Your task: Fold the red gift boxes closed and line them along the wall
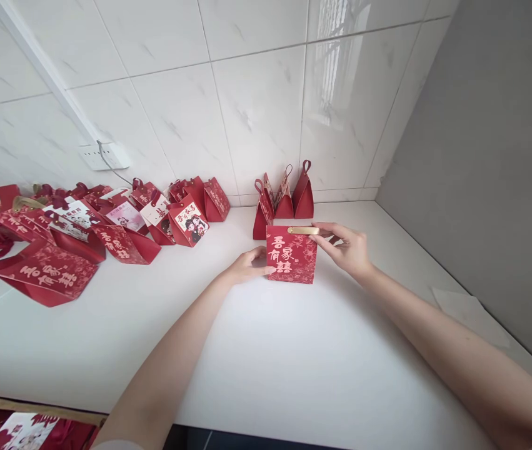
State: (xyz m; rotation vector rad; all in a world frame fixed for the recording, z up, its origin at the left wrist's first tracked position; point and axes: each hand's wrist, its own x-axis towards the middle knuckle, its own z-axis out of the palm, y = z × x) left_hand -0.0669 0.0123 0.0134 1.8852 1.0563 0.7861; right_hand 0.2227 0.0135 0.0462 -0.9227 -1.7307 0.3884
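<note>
A red gift box (291,259) with pale lettering and a flower print is held over the white counter, its printed face towards me. My left hand (248,265) grips its left side, with the thumb in front and the other fingers partly hidden behind. At the top edge, a gold ribbon loop (302,230) sticks out to the right. My right hand (344,248) pinches that loop between thumb and fingers. Just behind stand several red triangular gift boxes (303,195) with dark red loops, near the wall.
Many red gift boxes (127,242) crowd the left side of the white counter (266,356). A socket strip (104,156) with a cable sits on the tiled wall behind them. A grey panel (491,156) bounds the right. More boxes (31,431) lie in a container at lower left.
</note>
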